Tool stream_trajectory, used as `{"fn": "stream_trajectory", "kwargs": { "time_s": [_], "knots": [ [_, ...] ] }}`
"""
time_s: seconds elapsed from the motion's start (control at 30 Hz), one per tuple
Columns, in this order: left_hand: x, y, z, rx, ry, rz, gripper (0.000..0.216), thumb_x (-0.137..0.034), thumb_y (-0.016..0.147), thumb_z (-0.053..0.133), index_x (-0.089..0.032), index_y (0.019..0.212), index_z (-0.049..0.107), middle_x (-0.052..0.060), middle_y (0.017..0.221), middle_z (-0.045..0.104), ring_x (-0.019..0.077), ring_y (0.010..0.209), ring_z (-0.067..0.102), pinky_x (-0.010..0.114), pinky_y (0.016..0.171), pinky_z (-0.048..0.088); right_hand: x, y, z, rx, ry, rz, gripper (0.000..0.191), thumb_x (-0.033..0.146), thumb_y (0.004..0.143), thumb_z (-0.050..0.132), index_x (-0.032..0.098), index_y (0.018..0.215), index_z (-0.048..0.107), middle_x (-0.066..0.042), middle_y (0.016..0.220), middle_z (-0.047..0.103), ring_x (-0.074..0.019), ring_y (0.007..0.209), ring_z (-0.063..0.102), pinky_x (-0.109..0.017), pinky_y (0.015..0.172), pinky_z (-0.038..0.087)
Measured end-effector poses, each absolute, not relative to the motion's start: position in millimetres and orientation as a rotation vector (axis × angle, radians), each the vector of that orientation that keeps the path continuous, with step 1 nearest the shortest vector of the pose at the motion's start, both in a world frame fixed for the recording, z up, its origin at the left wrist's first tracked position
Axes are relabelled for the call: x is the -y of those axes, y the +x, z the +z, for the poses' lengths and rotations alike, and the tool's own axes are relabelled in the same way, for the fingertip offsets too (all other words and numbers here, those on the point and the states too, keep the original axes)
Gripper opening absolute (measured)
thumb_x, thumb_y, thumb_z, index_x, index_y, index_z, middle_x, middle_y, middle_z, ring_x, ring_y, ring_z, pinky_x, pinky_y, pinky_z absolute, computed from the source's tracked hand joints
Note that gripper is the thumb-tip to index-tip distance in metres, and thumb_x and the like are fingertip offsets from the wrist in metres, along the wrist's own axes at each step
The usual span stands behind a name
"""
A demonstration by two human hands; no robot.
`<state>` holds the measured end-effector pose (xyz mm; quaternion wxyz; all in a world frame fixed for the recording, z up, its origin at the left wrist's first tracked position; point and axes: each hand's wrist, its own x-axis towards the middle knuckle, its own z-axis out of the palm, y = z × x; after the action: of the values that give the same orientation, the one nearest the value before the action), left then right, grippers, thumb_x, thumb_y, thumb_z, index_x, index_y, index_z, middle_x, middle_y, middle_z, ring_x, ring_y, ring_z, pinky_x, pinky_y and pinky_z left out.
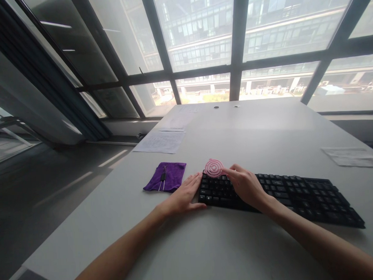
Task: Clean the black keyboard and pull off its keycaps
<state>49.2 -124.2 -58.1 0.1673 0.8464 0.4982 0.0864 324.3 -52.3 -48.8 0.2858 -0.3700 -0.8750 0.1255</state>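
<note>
Right hand (245, 187) is pinched on the pink spiral disc (214, 167) at frame centre, over the far-left corner of the black keyboard (298, 193). Left hand (184, 195) is laid flat against that end, near the purple cloth (166, 177). Keyboard long axis is run toward lower right across the white table (250, 129), under the window wall (201, 33).

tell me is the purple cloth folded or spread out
Seemingly folded: the purple cloth lies flat, its front edge thick and doubled.
</note>
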Motion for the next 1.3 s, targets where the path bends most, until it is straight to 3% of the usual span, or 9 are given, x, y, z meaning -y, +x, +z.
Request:
{"fn": "stream_trajectory", "kwargs": {
  "time_s": [0.3, 0.5, 0.7, 0.97, 1.3],
  "knots": [
    [124.4, 51.0, -53.8, -1.393, 2.418, 0.269, 0.100, -0.059, 0.085, 0.067, -0.020, 0.161, 0.015, 0.015, 0.165, 0.021, 0.0371, 0.153, 0.016, 0.054, 0.125, 0.016, 55.1, 322.2, -47.9, 2.460, -0.782, 0.390, 0.043, 0.014, 0.099, 0.043, 0.032, 0.131, 0.065, -0.004, 0.092, 0.064, -0.0123, 0.071, 0.058, -0.022, 0.068, 0.043],
    [124.5, 49.8, -57.1, -1.444, 2.399, 0.209, 0.104, -0.061, 0.087, 0.064, -0.011, 0.161, 0.011, 0.022, 0.164, 0.018, 0.0371, 0.153, 0.014, 0.053, 0.125, 0.017, 52.5, 320.1, -53.1, 2.300, -0.920, 0.451, 0.037, 0.020, 0.101, 0.046, 0.032, 0.128, 0.068, -0.004, 0.097, 0.065, -0.0137, 0.075, 0.060, -0.024, 0.072, 0.045],
    [124.2, 49.0, -58.8, -1.428, 2.414, 0.250, 0.101, -0.061, 0.086, 0.065, -0.015, 0.160, 0.015, 0.019, 0.164, 0.023, 0.0378, 0.153, 0.016, 0.055, 0.125, 0.017, 53.7, 320.0, -51.5, 2.375, -0.875, 0.458, 0.040, 0.018, 0.100, 0.045, 0.034, 0.130, 0.067, -0.003, 0.092, 0.065, -0.0127, 0.071, 0.057, -0.023, 0.068, 0.042],
    [124.6, 49.9, -56.6, -1.455, 2.412, 0.196, 0.103, -0.062, 0.088, 0.062, -0.009, 0.160, 0.012, 0.023, 0.163, 0.020, 0.0375, 0.153, 0.015, 0.053, 0.125, 0.017, 53.2, 318.4, -52.5, 2.348, -0.946, 0.430, 0.040, 0.016, 0.100, 0.044, 0.033, 0.129, 0.067, -0.003, 0.091, 0.063, -0.0120, 0.069, 0.056, -0.022, 0.067, 0.041],
    [124.9, 52.2, -51.7, -1.407, 2.435, 0.245, 0.096, -0.056, 0.087, 0.066, -0.018, 0.160, 0.017, 0.016, 0.165, 0.021, 0.0367, 0.153, 0.016, 0.054, 0.124, 0.019, 56.2, 321.0, -45.6, 2.478, -0.852, 0.363, 0.056, 0.000, 0.089, 0.046, 0.035, 0.129, 0.066, -0.002, 0.095, 0.064, -0.0112, 0.067, 0.054, -0.021, 0.065, 0.037]
  ]
}}
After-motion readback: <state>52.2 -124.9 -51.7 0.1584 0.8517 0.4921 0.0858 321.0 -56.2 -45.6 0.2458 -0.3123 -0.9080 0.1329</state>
